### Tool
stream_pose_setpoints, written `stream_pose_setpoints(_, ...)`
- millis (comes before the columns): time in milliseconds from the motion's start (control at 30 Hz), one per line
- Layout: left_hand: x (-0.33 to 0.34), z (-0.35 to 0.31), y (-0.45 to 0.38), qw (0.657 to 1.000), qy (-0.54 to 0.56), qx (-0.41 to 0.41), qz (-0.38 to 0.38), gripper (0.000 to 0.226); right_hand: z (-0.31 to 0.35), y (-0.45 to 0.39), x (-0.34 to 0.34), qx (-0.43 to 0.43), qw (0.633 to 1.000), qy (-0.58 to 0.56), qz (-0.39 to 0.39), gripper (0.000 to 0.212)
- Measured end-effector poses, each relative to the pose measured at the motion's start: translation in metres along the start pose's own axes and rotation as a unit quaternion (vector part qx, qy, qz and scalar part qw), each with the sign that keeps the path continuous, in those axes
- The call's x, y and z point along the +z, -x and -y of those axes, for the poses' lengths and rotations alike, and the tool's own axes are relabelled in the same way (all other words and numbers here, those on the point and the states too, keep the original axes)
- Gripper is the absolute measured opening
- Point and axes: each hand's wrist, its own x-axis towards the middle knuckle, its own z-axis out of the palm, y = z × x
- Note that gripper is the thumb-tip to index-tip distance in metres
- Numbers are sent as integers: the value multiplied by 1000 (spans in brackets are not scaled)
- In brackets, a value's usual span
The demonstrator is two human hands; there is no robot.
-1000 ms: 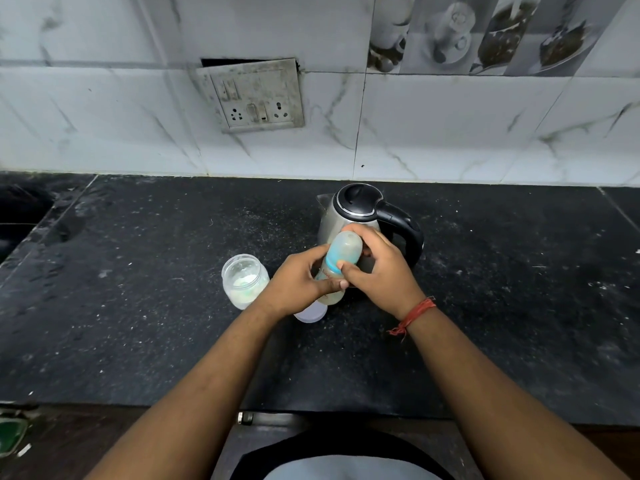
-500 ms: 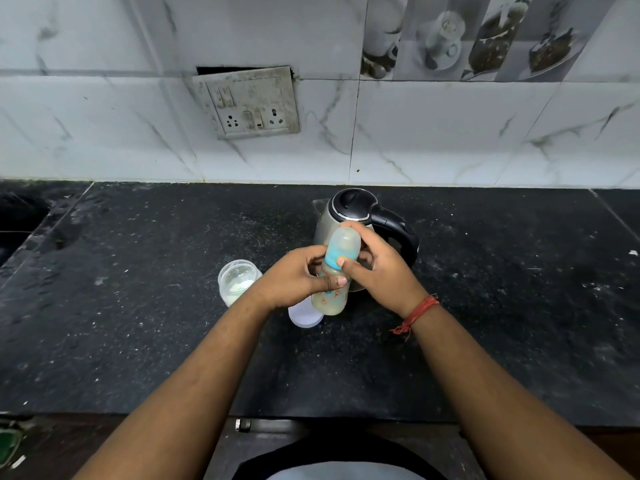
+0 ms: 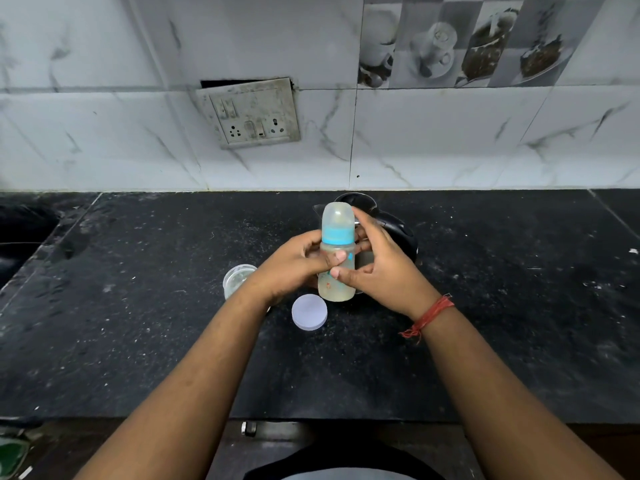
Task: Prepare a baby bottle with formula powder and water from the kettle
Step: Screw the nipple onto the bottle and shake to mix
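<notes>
Two hands: left hand (image 3: 294,263) and right hand (image 3: 384,268) both curl round translucent blue-collared baby bottle (image 3: 337,252)
Axis: upright, cap toward 12 o'clock
Writing: illegible

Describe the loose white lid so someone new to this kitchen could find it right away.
On the black countertop, look just in front of the baby bottle held in both hands. The white lid lies flat there. Unlike the open clear jar to its left, it is an opaque disc.
</notes>
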Motion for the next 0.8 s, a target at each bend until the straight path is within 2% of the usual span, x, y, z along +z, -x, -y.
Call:
stream_pose_setpoints(100,1,-5,1,999,-29,-5,-13,40,3,4,2,7,999,29,-13,111)
stream_pose_setpoints(200,3,-11,4,998,-57,-27,10,37,4,9,4,7,999,28,-18,119)
stream_pose_setpoints(333,11,-20,4,994,-102,-37,11,41,3,13,5,9,999,18,-33,119)
stream_pose_setpoints(600,28,-31,9,987,-160,0,6,13,10,26,-1,4,997,28,-75,109)
stream_pose_setpoints(700,33,-29,13,981,-195,18,-11,29,9,30,-8,9,996,18,-82,107)
stream_pose_setpoints(800,31,-20,11,963,-232,76,-116,44,8,33,-19,17,994,-19,-108,112)
